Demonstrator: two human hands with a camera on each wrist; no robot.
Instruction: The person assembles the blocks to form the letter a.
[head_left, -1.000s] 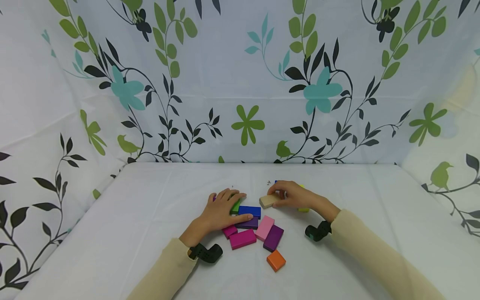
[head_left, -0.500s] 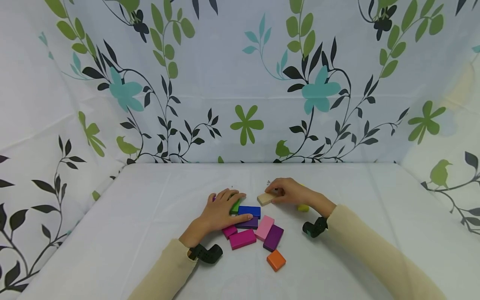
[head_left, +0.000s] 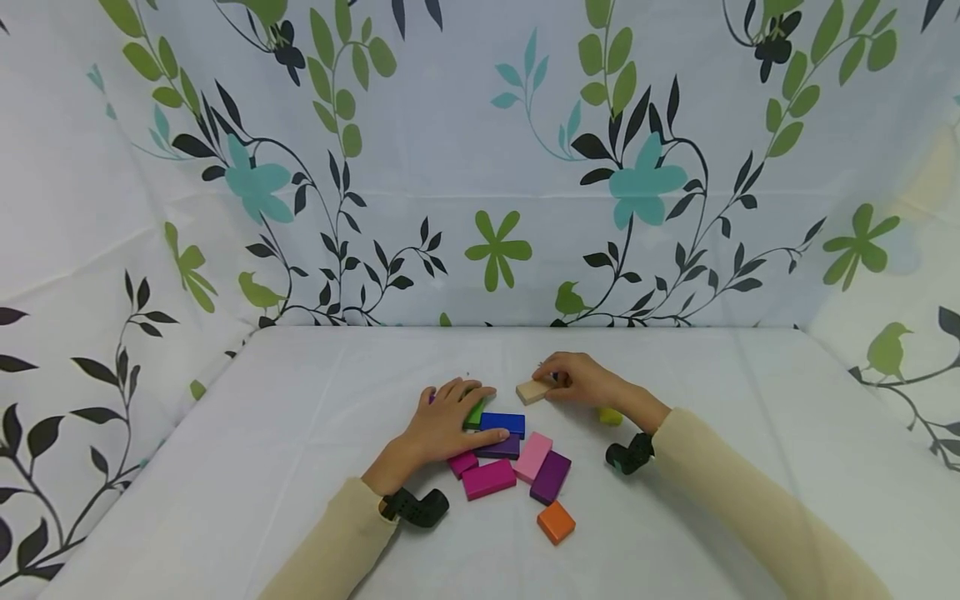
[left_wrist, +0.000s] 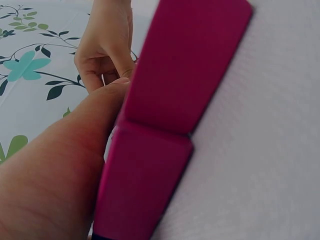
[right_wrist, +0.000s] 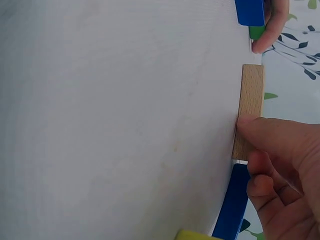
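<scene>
My left hand (head_left: 442,421) lies spread with straight fingers over a green block (head_left: 475,413) at the left of a block cluster. Its thumb reaches across to a blue block (head_left: 503,424) and a dark purple block (head_left: 498,447). Below that thumb are two magenta blocks (head_left: 489,479), filling much of the left wrist view. With thumb and curled fingers, my right hand (head_left: 585,381) pinches a plain wooden block (right_wrist: 251,90) at the far side of the cluster. Another blue block (right_wrist: 232,202) sits just beyond the wooden one's end, partly behind the right fingers.
A pink block (head_left: 534,456) leans close to a purple block (head_left: 551,477), with an orange block (head_left: 557,522) nearest the body. Under the right wrist a yellow block (head_left: 610,416) shows partly. White cloth covers the table (head_left: 300,417); a leaf-patterned curtain (head_left: 420,167) rises behind.
The right hand has shifted slightly away from the body, and the wooden block has moved with it. The left hand and the other cluster blocks stay put.
</scene>
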